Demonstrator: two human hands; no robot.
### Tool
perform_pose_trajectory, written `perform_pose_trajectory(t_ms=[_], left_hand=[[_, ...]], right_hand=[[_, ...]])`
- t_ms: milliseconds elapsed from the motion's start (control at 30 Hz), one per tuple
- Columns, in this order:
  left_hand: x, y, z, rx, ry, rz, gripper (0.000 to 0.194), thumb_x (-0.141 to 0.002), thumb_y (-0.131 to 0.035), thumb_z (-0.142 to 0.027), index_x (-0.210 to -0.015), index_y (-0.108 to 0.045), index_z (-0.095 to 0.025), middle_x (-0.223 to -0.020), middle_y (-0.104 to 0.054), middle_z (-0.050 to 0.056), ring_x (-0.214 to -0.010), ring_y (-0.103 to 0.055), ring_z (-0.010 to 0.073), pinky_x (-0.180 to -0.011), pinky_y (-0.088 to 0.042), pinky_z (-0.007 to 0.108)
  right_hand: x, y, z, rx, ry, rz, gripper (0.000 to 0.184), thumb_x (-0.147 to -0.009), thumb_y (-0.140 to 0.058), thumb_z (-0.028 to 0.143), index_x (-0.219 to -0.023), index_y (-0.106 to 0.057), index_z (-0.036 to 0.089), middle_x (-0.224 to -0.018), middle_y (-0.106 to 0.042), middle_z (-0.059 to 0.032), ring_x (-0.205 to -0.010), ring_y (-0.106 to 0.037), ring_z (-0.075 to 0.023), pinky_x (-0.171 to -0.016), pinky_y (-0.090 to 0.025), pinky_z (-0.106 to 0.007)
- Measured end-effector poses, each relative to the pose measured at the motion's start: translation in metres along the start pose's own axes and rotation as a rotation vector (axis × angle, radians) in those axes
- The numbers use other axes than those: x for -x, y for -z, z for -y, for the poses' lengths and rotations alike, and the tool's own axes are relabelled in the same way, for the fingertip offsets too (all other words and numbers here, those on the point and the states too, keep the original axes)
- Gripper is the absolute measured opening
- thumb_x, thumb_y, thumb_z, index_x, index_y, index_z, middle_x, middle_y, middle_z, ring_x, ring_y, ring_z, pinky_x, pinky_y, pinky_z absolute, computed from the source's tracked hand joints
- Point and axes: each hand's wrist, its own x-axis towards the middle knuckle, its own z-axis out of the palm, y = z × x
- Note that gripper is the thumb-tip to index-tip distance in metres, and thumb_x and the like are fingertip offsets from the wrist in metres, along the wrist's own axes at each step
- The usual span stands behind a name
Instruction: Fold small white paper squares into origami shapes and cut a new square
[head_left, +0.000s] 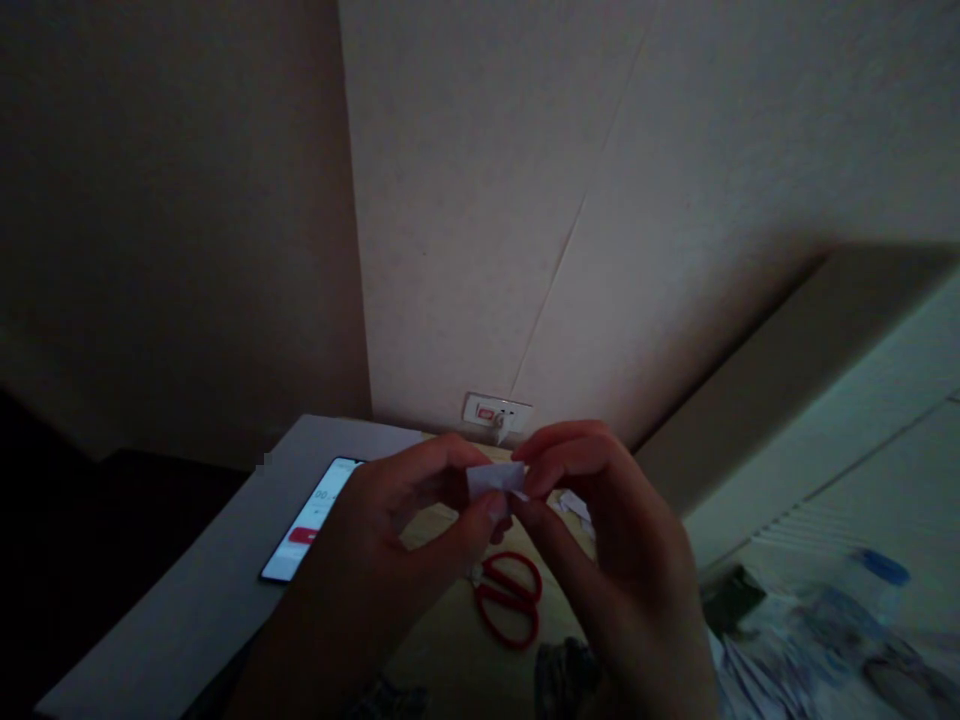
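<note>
As left hand (375,535) and right hand (637,540) pinch it, one paper (493,477): likely light, creasable, easily torn; best held by edges.

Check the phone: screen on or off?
On: the phone glows white, with digits and a red patch visible; the left hand hides part.

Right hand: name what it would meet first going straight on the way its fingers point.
The right hand would first meet the small white paper it holds, then probably the left hand, though depth is unclear.
</note>
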Motion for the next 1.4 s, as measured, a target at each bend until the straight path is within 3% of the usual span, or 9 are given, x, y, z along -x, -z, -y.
perform_pose_trajectory(t_ms=[300,700,967,1233,1400], left_hand=[[-0.001,0.003,0.001,-0.062,0.005,0.078,0.010,-0.079,-0.064,-0.019,-0.069,-0.066,-0.022,-0.062,-0.063,-0.006,-0.062,-0.060,0.0112,-0.060,-0.045,0.020],[0.002,0.000,-0.003,-0.035,0.049,0.047,0.011,-0.077,-0.065,-0.024,-0.066,-0.065,-0.022,-0.057,-0.059,-0.006,-0.058,-0.057,0.0108,-0.060,-0.047,0.018],[0.003,0.000,-0.001,0.075,0.095,0.060,0.017,-0.079,-0.067,-0.029,-0.064,-0.065,-0.022,-0.059,-0.063,-0.002,-0.060,-0.061,0.0138,-0.062,-0.052,0.023],[0.000,0.004,-0.002,0.170,0.185,0.145,0.017,-0.073,-0.077,-0.027,-0.060,-0.068,-0.020,-0.057,-0.062,-0.005,-0.059,-0.056,0.0099,-0.058,-0.044,0.017],[0.002,0.004,-0.003,0.156,0.187,0.131,0.015,-0.074,-0.073,-0.024,-0.061,-0.068,-0.021,-0.058,-0.063,-0.005,-0.058,-0.058,0.0094,-0.059,-0.046,0.016]], right_hand=[[0.003,0.004,0.001,0.047,0.035,0.022,0.016,-0.095,-0.059,0.014,-0.093,-0.065,0.029,-0.100,-0.059,0.0021,-0.095,-0.058,-0.0128,-0.078,-0.048,-0.023],[0.003,0.010,0.001,0.054,0.037,0.044,0.014,-0.096,-0.058,0.016,-0.091,-0.064,0.028,-0.101,-0.058,0.0030,-0.096,-0.058,-0.0119,-0.082,-0.048,-0.022],[0.004,0.012,-0.002,0.006,0.046,0.033,0.016,-0.094,-0.061,0.015,-0.091,-0.068,0.029,-0.100,-0.060,0.0017,-0.096,-0.058,-0.0133,-0.079,-0.049,-0.023],[0.005,0.013,0.001,-0.005,0.091,0.019,0.023,-0.092,-0.063,0.012,-0.086,-0.073,0.031,-0.097,-0.058,0.0013,-0.085,-0.058,-0.0129,-0.066,-0.049,-0.023],[0.006,0.013,0.001,0.012,0.054,0.047,0.019,-0.093,-0.063,0.015,-0.089,-0.071,0.031,-0.100,-0.058,0.0021,-0.092,-0.057,-0.0132,-0.074,-0.049,-0.024]])
